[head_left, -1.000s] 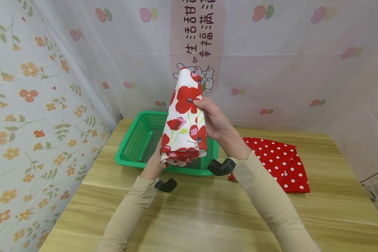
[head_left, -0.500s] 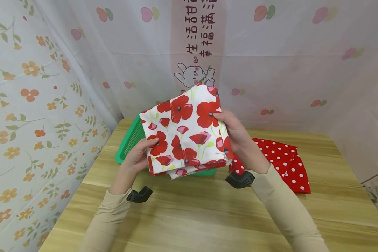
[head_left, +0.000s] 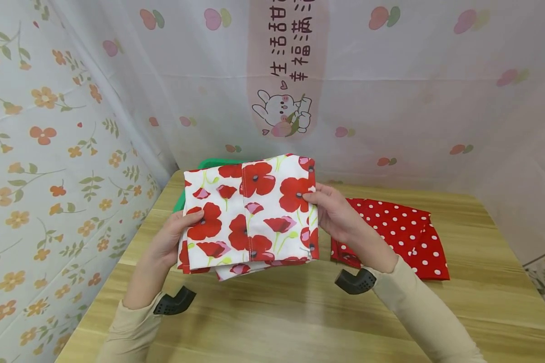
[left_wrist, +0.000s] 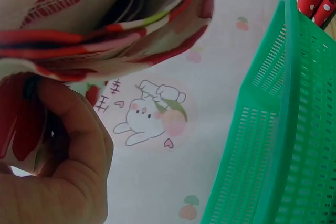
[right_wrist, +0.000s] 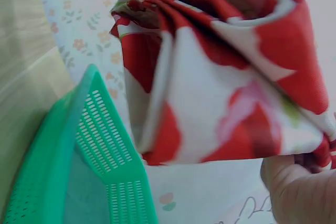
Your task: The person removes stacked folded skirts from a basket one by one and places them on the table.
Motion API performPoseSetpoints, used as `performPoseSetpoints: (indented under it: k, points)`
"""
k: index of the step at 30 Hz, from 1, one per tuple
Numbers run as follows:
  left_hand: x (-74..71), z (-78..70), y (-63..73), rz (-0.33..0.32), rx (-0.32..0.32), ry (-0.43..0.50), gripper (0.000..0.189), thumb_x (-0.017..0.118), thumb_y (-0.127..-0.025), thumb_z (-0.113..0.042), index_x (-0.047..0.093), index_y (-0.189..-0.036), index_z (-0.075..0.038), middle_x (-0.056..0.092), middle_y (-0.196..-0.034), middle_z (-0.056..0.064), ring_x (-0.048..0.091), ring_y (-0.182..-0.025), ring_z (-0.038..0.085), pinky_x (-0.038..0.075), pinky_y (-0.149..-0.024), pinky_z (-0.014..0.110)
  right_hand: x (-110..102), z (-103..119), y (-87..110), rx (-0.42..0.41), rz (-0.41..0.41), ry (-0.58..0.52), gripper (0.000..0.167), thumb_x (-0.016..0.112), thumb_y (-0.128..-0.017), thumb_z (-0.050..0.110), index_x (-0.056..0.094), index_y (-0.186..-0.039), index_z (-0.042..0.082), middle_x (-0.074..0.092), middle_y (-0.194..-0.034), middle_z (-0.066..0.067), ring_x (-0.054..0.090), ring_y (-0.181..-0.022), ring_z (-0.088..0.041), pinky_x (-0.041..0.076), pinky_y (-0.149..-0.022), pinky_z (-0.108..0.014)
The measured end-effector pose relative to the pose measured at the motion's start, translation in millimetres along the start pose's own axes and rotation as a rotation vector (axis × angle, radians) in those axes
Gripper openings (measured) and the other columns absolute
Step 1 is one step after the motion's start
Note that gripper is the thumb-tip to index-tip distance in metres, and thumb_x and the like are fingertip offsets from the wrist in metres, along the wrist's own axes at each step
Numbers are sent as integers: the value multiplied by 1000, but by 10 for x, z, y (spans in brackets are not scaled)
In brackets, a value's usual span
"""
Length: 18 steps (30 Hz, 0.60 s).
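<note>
A folded white cloth with red poppies (head_left: pixel 263 217) hangs between my two hands, above the table and in front of the green basket (head_left: pixel 218 163). My left hand (head_left: pixel 165 242) pinches its left side, thumb lying on the printed front. On the right side my right hand (head_left: pixel 338 217) grips the cloth the same way, thumb on a poppy. The left wrist view shows the curled fingers of the left hand (left_wrist: pixel 68 156) under several folded layers. In the right wrist view the layers of cloth (right_wrist: pixel 226 93) droop over, and part of the right hand (right_wrist: pixel 299 187) shows below them.
A red cloth with white dots (head_left: pixel 404 232) lies folded on the wooden table (head_left: pixel 281 317) to the right. The basket (right_wrist: pixel 58 145) stands behind the held cloth, mostly covered by it in the head view. Printed curtains (head_left: pixel 390 101) close off the back and left side.
The left hand has come from under the cloth to its left edge and moved left. The cloth has opened out wider and come lower, now covering most of the basket.
</note>
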<state>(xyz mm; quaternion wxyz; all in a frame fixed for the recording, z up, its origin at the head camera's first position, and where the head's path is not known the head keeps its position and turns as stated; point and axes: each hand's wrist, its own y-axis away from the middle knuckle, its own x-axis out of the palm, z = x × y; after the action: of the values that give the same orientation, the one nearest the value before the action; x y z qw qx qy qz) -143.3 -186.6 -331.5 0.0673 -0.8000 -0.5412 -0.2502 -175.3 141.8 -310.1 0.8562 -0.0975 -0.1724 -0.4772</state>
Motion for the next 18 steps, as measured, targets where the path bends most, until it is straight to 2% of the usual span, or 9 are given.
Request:
performPoseSetpoints:
  k: [4, 12, 18]
  points:
    - [-19, -4, 116, -10, -13, -20, 18, 50, -96, -20, 55, -111, -10, 67, -101, 1, 67, -91, 15, 54, -78, 32, 37, -64, 47, 42, -26, 54, 25, 40, -94, 5, 46, -117, 2, 65, -103, 0, 66, -93, -13, 53, -79, -30]
    - [-117, 39, 302, 34, -19, -33, 18, 46, -98, -17, 59, -110, -11, 68, -103, 2, 67, -93, 17, 54, -78, 34, 111, -222, 108, 135, -35, 92, 42, 48, -92, 9, 37, -130, -6, 63, -108, -2, 65, -97, -16, 52, -82, -34]
    - [-212, 127, 396, 21, -97, -54, 18, 46, -98, -18, 58, -111, -15, 67, -105, 0, 66, -96, 16, 53, -80, 33, 129, -386, 180, 167, -29, 111, 44, 50, -91, 9, 38, -130, -8, 63, -107, -3, 65, -97, -17, 52, -83, -34]
